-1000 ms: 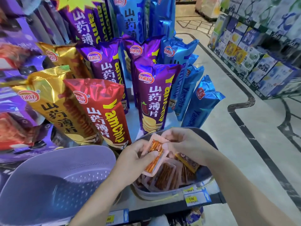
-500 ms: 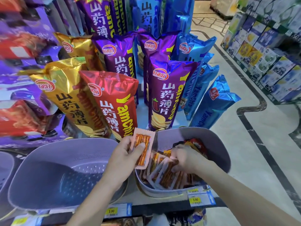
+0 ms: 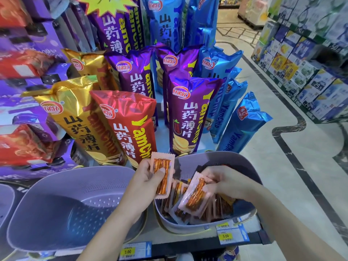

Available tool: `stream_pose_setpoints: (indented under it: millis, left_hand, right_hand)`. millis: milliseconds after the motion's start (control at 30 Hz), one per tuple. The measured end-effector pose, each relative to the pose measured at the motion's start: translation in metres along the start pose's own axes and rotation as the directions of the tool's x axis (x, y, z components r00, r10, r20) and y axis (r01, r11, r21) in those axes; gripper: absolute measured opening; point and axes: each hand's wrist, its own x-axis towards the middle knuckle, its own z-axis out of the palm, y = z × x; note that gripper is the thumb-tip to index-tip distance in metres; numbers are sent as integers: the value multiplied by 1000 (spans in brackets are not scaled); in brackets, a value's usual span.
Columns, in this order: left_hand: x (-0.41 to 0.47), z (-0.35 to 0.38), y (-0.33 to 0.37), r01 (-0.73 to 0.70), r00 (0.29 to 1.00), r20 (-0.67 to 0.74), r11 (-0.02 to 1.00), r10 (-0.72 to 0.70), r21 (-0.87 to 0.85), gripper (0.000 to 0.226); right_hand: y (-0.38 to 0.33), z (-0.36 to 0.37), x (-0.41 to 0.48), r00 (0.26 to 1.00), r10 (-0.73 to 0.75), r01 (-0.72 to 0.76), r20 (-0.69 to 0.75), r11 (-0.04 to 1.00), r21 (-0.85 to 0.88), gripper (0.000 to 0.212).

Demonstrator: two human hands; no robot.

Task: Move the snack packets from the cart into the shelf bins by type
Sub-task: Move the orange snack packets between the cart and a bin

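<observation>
Newly lifted from the bin [image 3: 190, 164], a tilted packet [image 3: 195, 199] sits pinched in the right hand [image 3: 224, 181], beside the left hand [image 3: 145, 182] pinching an upright packet [image 3: 162, 174].

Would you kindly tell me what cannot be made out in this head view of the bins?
Head view: what lies lower in the right bin is hidden under the top packets and the right hand; no count.
Head view: the price tag print above 3.00 is too small.
Head view: the boxes at far left are blurred.
Head view: the far-left bin is cut off by the edge.
</observation>
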Motion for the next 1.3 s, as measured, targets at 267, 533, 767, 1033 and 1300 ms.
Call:
stream_pose_setpoints:
  millis: [267, 533, 767, 1033, 1300]
  left_hand:
    - [-7, 19, 9, 39, 985, 172, 996, -24, -83, 21]
    - [-8, 20, -1, 12, 990, 137, 998, -4, -56, 38]
    - [-6, 4, -3, 70, 998, 17, 990, -68, -126, 44]
    - [-8, 4, -2, 86, 996, 17, 987, -84, -133, 50]
    - [-10, 6, 2, 83, 996, 35, 989, -79, -126, 53]
  right_hand:
    - [-36, -21, -15, 977, -209, 208, -51, 859, 468, 23]
    - [-54, 3, 11, 972, -73, 173, -222, 862, 476, 35]
    - [2, 13, 34, 999, 29, -13, 37, 928, -371, 41]
    - [30, 31, 47, 995, 30, 32, 98, 820, -571, 30]
    - [12, 5, 16, 986, -92, 127, 139, 957, -261, 15]
